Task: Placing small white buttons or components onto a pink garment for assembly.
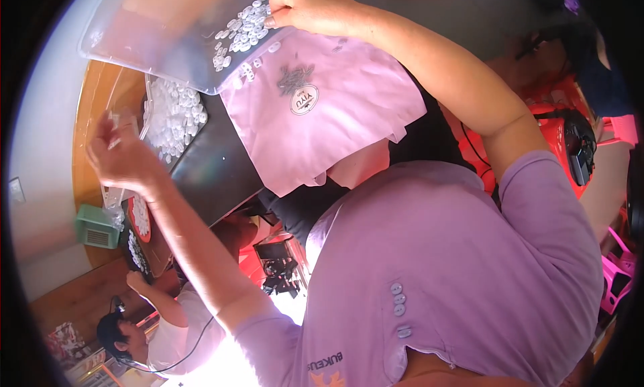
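My right hand (312, 10) reaches over a clear plastic tray (144, 41), its thumb and fingertips closed at the edge of a pile of small whitish oval pieces (248, 28). What sits between those fingertips is hidden. To the left, my left hand (124, 155) is raised beside a clear box (149, 95) heaped with similar white pieces (176, 119). Its fingers are curled and blurred, with a small white piece (114, 143) showing among them. Below the tray, a pink cloth (349, 98) spreads over my lap; a few loose pieces (249, 70) lie near its upper edge.
The dark tabletop (218, 162) lies between the box and the cloth. Past my left forearm are a green basket (96, 227) and a red dish (140, 218) of white pieces. A co-worker (164, 330) sits at lower left. Red seats (553, 142) stand at right.
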The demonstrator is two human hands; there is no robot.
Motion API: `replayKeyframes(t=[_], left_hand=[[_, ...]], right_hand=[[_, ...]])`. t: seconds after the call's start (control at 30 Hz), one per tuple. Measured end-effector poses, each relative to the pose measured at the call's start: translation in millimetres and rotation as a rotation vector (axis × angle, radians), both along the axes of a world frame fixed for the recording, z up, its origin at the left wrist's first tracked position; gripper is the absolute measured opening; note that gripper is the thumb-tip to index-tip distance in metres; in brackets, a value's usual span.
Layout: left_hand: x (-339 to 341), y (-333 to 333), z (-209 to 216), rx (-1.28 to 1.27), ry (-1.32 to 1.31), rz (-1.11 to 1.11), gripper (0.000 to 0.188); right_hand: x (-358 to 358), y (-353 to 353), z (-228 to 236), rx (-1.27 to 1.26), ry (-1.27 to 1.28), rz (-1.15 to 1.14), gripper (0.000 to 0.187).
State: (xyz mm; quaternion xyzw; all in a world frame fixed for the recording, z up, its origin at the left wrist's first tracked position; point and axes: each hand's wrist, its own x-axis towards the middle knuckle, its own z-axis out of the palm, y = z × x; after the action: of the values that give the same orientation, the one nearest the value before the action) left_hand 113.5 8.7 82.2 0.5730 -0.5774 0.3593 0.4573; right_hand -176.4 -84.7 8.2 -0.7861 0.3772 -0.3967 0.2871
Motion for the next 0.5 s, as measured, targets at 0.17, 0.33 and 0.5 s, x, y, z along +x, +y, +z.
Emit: replayKeyframes(t=[0.17,0.33,0.5], left_hand=[[-92.2,2.6,-62.1,0.539,0.106,-0.616,0.008],[-124.4,-26.6,-93.7,0.680,-0.203,-0.532,0.004],[-137.5,-31.9,-90.9,0.690,-0.368,-0.364,0.005]], right_hand=[[6.4,-5.8,1.4,-0.078,-0.020,-0.071,0.025],[4.8,-6.4,1.9,-0.181,-0.088,-0.037,0.023],[2.9,-11.9,1.0,-0.161,-0.044,-0.164,0.024]])
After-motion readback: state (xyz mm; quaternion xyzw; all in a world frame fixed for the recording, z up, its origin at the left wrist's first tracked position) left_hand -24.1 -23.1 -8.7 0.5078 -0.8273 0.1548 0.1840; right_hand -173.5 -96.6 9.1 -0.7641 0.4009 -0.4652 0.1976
